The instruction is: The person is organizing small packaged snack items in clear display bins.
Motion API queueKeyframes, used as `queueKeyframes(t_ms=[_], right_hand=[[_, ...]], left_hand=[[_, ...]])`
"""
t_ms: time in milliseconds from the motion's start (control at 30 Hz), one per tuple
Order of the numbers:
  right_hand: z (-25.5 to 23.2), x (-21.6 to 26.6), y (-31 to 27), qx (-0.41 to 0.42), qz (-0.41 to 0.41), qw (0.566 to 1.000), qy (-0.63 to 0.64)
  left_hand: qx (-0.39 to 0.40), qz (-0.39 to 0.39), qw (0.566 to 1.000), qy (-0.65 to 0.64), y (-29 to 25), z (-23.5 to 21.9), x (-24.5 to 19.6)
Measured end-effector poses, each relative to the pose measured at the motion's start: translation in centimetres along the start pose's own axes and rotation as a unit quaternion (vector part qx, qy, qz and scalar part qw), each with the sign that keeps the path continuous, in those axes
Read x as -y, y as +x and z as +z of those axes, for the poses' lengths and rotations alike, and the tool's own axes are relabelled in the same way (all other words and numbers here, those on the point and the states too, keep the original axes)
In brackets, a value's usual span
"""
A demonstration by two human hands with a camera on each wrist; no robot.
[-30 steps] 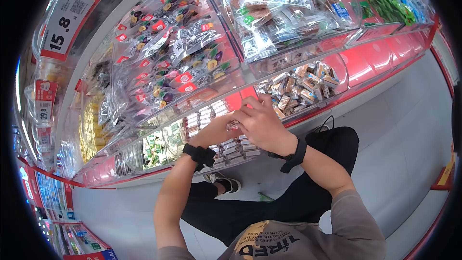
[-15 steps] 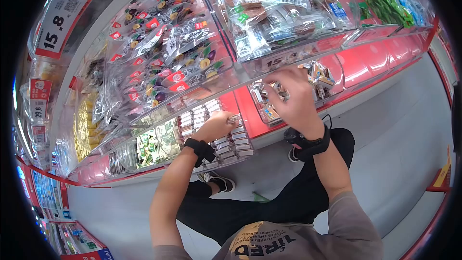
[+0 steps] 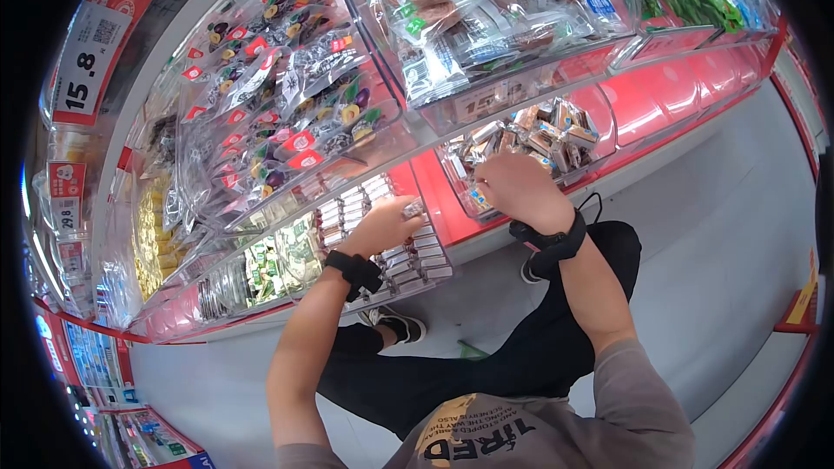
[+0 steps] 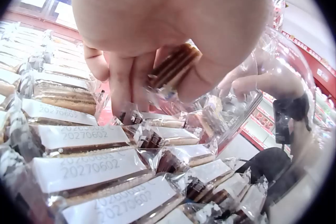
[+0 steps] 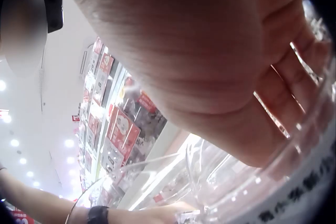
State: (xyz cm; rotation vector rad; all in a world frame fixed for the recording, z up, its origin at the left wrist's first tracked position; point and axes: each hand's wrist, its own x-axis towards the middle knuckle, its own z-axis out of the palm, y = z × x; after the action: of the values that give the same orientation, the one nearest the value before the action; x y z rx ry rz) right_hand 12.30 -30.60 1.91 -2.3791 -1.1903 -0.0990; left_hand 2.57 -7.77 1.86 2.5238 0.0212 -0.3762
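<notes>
My left hand [image 3: 387,224] pinches a small layered wafer biscuit [image 4: 174,69] in a clear wrapper between thumb and fingers. It is held just over a tray [image 3: 441,271] of wrapped wafers [image 4: 89,167] in neat rows with white labels. To the right, my right hand [image 3: 523,189] reaches over the front of a clear bin [image 3: 599,156] of loosely heaped wrapped snack bars [image 3: 552,135]. In the right wrist view its fingers [image 5: 281,95] stretch out side by side behind the bin's clear wall; their tips are hidden.
Above hangs a shelf with bagged plum snacks [image 3: 287,104] and packs of round brown snacks [image 3: 473,17]. Its clear front edge overhangs the lower bins. Green-wrapped sweets [image 3: 278,265] lie left of the wafers. A red strip [image 3: 434,200] separates tray and bin.
My hands were together over the wafer tray; they have parted. The right hand went right to the heaped bars and then lowered at the bin's front. The left stayed over the tray, holding the wafer.
</notes>
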Motion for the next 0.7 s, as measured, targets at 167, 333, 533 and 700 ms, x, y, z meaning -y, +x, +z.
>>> queueKeyframes(t_ms=[167,333,533,700], right_hand=[[1.7,0.4,0.1,0.045,0.014,0.998,0.035],[1.6,0.6,0.2,0.066,0.026,0.997,0.037],[2.1,0.2,0.2,0.073,0.016,0.996,0.048],[2.2,0.1,0.0,0.066,0.02,0.996,0.051]], left_hand=[[-0.065,0.02,0.997,0.044,0.4,1.4,1.5],[-0.016,-0.086,0.991,0.104,1.6,1.2,-0.1],[0.02,-0.095,0.985,0.143,3.1,1.5,0.0],[-0.042,-0.05,0.989,0.131,2.8,1.7,1.0]])
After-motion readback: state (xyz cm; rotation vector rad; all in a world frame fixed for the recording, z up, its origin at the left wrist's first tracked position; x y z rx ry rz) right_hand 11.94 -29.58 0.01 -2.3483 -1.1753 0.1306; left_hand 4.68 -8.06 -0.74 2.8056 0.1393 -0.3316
